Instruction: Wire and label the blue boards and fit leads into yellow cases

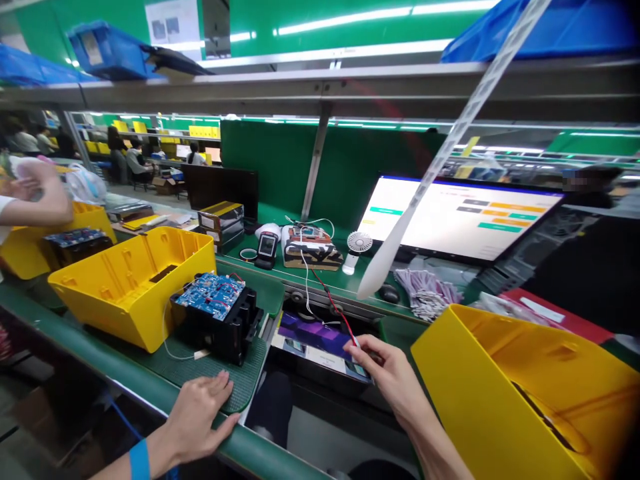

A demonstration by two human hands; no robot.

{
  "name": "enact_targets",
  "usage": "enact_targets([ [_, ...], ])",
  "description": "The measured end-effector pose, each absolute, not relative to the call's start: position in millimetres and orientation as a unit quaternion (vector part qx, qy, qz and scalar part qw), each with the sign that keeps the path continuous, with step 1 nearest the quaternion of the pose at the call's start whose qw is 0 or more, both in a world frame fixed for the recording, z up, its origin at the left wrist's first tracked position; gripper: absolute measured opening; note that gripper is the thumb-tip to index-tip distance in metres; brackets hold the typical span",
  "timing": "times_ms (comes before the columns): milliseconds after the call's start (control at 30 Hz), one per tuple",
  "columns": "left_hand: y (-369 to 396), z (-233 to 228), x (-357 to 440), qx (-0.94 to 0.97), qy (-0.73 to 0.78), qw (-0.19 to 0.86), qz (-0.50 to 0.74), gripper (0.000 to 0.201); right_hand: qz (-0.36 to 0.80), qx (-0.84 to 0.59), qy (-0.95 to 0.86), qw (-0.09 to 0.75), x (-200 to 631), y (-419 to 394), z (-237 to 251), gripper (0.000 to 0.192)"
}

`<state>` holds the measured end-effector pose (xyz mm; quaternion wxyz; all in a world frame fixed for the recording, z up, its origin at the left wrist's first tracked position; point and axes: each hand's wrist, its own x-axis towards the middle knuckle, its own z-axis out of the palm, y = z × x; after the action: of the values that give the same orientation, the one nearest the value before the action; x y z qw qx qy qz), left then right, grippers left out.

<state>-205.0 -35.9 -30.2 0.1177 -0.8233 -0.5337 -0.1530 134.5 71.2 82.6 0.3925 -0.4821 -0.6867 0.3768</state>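
My left hand (pixel 197 415) lies flat on the front edge of a green ribbed tray (pixel 245 381), fingers stretched out, holding nothing. Just beyond it stands a black battery-like block with a blue circuit board (pixel 213 293) on top; a thin white wire with a pale connector (pixel 201 355) trails from it onto the tray. Between thumb and fingers, my right hand (pixel 387 367) pinches the end of a red and black cable (pixel 336 308). The cable runs back to a taped box (pixel 311 248) on the bench. The tip in my fingers is partly hidden.
Yellow housings stand at left (pixel 137 293) and right (pixel 465 380). An open drawer (pixel 325 337) lies below my right hand. Behind are a monitor (pixel 450 213), small fan (pixel 356 250), scanner (pixel 267 248) and wire bundle (pixel 430 293). A white strip (pixel 440 160) hangs in front. A co-worker's arm (pixel 37 197) shows left.
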Motion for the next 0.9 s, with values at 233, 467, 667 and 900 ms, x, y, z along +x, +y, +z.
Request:
enact_targets([
  [233, -37, -17, -171, -0.849, -0.486, 0.043, -0.203, 0.036, 0.364, -0.486, -0.648, 0.460, 139, 70, 87, 0.030],
  [467, -33, -20, -117, -0.889, -0.406, -0.036, -0.207, 0.044, 0.318, -0.462, -0.642, 0.523, 107, 84, 106, 0.024],
  [667, -17, -55, -47, -0.924, -0.319, -0.060, -0.204, 0.055, 0.246, -0.440, -0.703, 0.501, 87, 111, 129, 0.023],
  [900, -16, -104, 39, -0.938, -0.281, -0.033, -0.200, 0.058, 0.183, -0.503, -0.778, 0.330, 95, 148, 146, 0.025],
])
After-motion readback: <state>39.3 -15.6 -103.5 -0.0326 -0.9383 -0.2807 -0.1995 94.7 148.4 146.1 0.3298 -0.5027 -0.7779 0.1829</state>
